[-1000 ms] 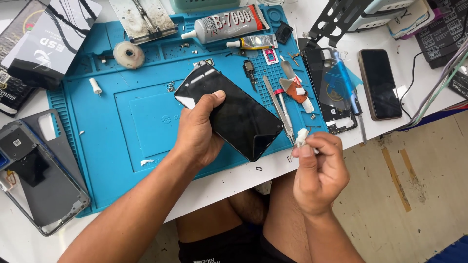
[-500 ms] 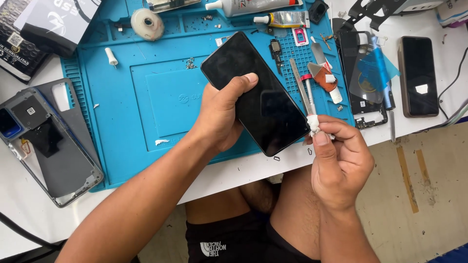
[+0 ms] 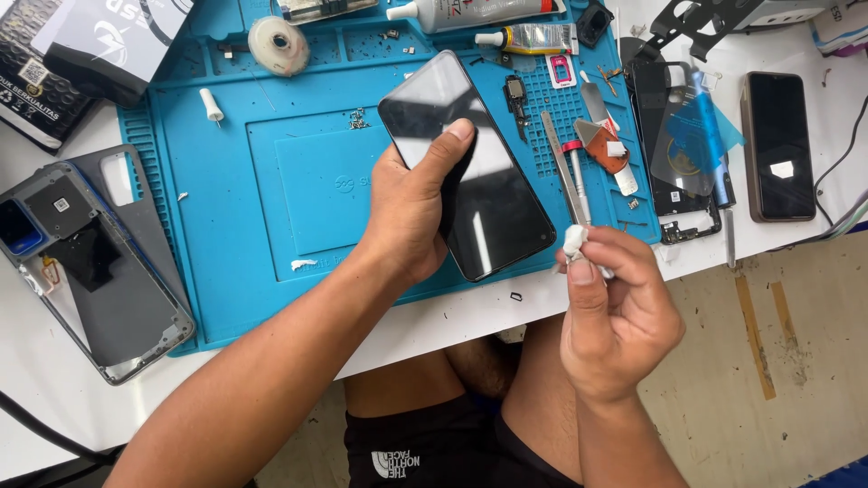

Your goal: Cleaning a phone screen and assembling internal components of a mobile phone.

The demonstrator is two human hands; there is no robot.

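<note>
Left hand [image 3: 411,203] still grips the black phone screen [image 3: 470,167] over the blue mat [image 3: 262,172]. Right hand [image 3: 615,312], now slightly lower off the table's front edge, pinches a white wad [image 3: 576,240] just beside the screen's near corner.

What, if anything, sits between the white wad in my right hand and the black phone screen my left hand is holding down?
Nothing visible. The right hand pinches the white wad just off the lower right edge of the black phone screen, with only bare table edge between. The left hand covers the screen's left side; the tweezers lie beside the gap.
</note>
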